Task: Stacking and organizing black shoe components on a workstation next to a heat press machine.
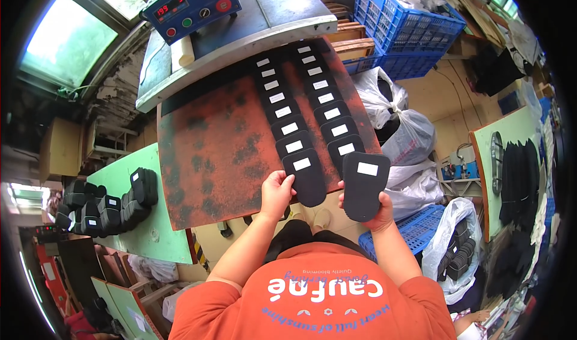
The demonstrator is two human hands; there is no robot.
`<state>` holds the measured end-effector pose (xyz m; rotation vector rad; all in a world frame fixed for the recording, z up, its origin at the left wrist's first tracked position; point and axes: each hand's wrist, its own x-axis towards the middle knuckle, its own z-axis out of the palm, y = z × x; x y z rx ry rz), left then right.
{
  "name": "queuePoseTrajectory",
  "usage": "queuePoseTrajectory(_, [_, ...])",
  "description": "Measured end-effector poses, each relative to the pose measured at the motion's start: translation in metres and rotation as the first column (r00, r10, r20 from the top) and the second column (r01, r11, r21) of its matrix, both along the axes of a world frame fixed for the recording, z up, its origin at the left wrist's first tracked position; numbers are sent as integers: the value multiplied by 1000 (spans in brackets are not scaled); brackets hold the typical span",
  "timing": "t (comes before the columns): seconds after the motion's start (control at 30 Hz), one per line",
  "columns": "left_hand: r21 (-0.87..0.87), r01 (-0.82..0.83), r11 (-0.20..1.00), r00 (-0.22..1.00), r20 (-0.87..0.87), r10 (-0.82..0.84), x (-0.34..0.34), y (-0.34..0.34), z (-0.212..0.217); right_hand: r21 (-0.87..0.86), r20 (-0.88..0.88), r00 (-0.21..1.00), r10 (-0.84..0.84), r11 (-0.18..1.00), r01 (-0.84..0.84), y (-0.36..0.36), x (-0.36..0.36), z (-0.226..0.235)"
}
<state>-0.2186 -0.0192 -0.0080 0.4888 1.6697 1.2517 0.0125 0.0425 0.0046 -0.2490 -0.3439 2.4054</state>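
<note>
A rust-orange press plate (210,153) carries two rows of black sole pieces, each with a white label. My left hand (276,192) grips the near end of the closest black piece in the left row (305,174), which lies on the plate's front edge. My right hand (375,211) holds another black piece with a white label (363,183) at the end of the right row, just off the plate's near right corner and slightly lifted. The rows of black pieces (300,99) run back toward the grey machine.
A grey machine (240,33) with a blue control box (192,3) stands behind the plate. Stacked black pieces (114,208) lie on a green table at left. Blue crates (402,27), white bags (402,135), another blue crate (421,226), and a right table with black soles (517,171).
</note>
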Motion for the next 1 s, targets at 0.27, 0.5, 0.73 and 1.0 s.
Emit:
queuePoseTrajectory(0.27, [87, 143, 986, 619, -785, -20, -13, -3, -5, 75, 149, 988, 41, 996, -53, 4, -26, 6])
queuePoseTrajectory(0.5, [350, 215, 912, 803, -594, 39, -26, 14, 34, 32, 264, 962, 70, 996, -81, 13, -109, 16])
queuePoseTrajectory(0.73, [260, -252, 932, 944, -144, 296, -136, 72, 21, 25, 174, 983, 50, 998, -56, 38, -183, 23])
queuePoseTrajectory(1.0, [188, -110, 976, 853, -486, 190, -282, 180, -28, -161, 49, 958, 283, 949, -272, 12, -239, 1])
